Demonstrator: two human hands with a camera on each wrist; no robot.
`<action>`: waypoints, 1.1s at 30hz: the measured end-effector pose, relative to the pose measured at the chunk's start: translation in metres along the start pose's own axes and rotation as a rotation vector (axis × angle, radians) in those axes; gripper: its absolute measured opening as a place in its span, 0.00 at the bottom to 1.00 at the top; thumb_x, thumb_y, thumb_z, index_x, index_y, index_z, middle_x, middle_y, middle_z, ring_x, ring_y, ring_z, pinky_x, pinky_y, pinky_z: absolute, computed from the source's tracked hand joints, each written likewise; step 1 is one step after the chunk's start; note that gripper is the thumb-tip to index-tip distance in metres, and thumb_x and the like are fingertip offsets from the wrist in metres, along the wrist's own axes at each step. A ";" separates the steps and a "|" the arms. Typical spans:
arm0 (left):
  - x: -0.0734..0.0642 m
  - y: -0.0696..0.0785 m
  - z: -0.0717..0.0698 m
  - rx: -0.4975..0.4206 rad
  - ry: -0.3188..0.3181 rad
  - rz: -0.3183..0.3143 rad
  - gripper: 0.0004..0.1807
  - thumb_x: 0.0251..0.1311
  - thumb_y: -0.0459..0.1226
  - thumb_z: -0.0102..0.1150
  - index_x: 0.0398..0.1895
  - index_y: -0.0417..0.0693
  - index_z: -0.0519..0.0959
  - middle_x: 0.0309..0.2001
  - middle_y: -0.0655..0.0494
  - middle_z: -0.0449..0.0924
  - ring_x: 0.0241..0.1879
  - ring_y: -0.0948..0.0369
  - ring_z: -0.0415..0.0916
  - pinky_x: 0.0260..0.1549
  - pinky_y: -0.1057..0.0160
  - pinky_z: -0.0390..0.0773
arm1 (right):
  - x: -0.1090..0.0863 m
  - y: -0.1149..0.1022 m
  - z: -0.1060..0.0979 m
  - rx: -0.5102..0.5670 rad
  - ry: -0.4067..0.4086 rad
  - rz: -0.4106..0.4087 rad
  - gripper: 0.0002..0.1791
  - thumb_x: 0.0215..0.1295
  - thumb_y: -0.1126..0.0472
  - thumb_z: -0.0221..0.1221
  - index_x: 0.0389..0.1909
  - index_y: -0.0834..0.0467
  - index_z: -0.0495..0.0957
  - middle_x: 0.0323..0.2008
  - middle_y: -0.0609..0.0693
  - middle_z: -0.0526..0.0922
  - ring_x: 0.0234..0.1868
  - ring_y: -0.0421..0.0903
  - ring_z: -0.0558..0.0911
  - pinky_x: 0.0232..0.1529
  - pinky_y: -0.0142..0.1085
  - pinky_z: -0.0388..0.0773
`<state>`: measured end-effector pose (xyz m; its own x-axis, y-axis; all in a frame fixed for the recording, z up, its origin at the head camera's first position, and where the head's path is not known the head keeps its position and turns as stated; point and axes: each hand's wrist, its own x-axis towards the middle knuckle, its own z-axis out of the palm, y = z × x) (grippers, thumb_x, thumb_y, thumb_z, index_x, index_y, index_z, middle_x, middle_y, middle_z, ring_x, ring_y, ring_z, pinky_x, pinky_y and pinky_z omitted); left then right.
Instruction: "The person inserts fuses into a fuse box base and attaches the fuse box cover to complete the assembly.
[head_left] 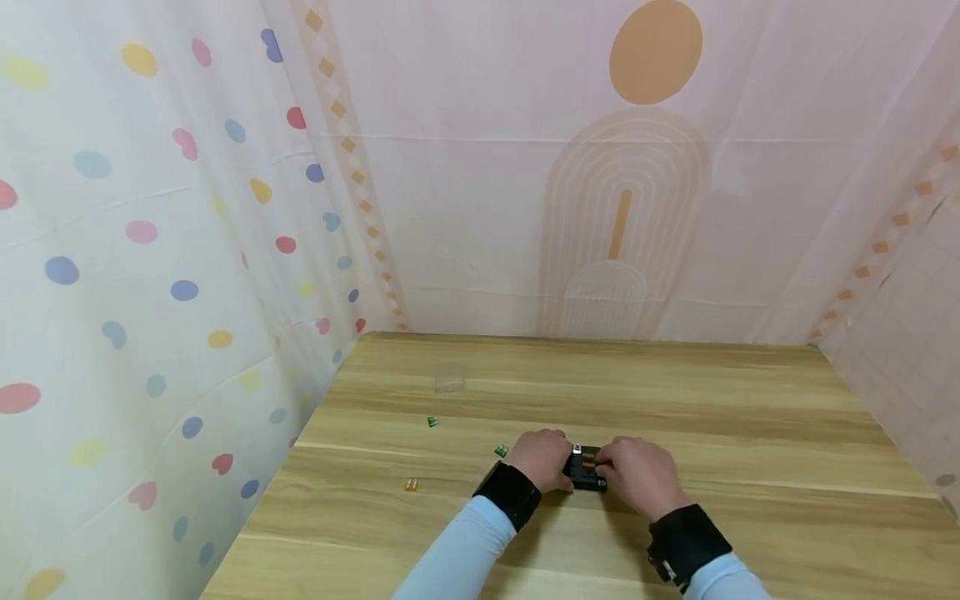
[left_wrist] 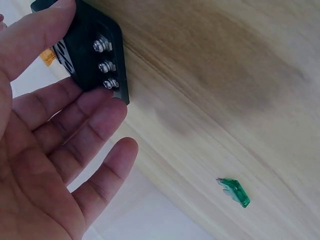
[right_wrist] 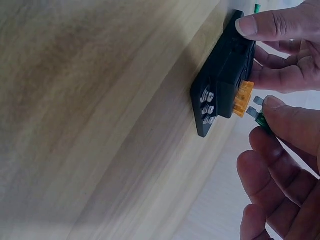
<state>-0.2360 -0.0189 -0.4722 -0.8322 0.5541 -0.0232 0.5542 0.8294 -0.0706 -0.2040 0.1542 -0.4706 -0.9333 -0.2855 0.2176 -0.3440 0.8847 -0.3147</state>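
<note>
A black fuse block (head_left: 587,481) with metal screw terminals lies in front of me, between my hands. My left hand (head_left: 538,460) holds it by its left end, thumb along one edge and fingertips at the other, as the left wrist view shows. Orange blade fuses (right_wrist: 243,99) sit side by side in the block. My right hand (head_left: 641,477) pinches a green blade fuse (right_wrist: 261,120) between thumb and index finger. Its two metal prongs point at the block, close beside the orange fuses.
On the wooden table (head_left: 712,400), a loose green fuse (head_left: 501,451) lies just left of my left hand. Farther left are another green fuse (head_left: 432,422) and an orange fuse (head_left: 411,485). A clear plastic piece (head_left: 450,379) lies behind them. Patterned curtains (head_left: 465,208) surround the table.
</note>
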 end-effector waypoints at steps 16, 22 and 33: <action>0.003 0.002 -0.003 0.042 -0.005 -0.018 0.22 0.45 0.55 0.78 0.36 0.51 0.85 0.34 0.61 0.81 0.34 0.65 0.78 0.34 0.66 0.78 | 0.002 -0.005 0.007 -0.045 0.027 -0.104 0.08 0.52 0.70 0.71 0.25 0.53 0.86 0.24 0.44 0.80 0.25 0.43 0.79 0.25 0.39 0.76; 0.005 0.001 -0.002 0.022 0.006 -0.019 0.21 0.43 0.54 0.79 0.34 0.52 0.85 0.32 0.62 0.80 0.33 0.65 0.78 0.32 0.66 0.77 | 0.002 -0.008 0.008 -0.071 0.048 -0.128 0.09 0.51 0.70 0.71 0.27 0.52 0.88 0.25 0.44 0.81 0.27 0.44 0.81 0.25 0.39 0.76; 0.001 0.003 -0.003 0.034 -0.004 -0.010 0.21 0.44 0.54 0.78 0.34 0.51 0.84 0.31 0.61 0.80 0.32 0.64 0.78 0.32 0.66 0.78 | -0.001 -0.007 0.019 -0.117 0.073 -0.164 0.10 0.48 0.68 0.73 0.21 0.50 0.84 0.22 0.44 0.80 0.24 0.43 0.80 0.23 0.38 0.74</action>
<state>-0.2352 -0.0156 -0.4695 -0.8379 0.5452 -0.0263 0.5447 0.8321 -0.1042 -0.2023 0.1411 -0.4855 -0.8543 -0.4060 0.3245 -0.4729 0.8663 -0.1610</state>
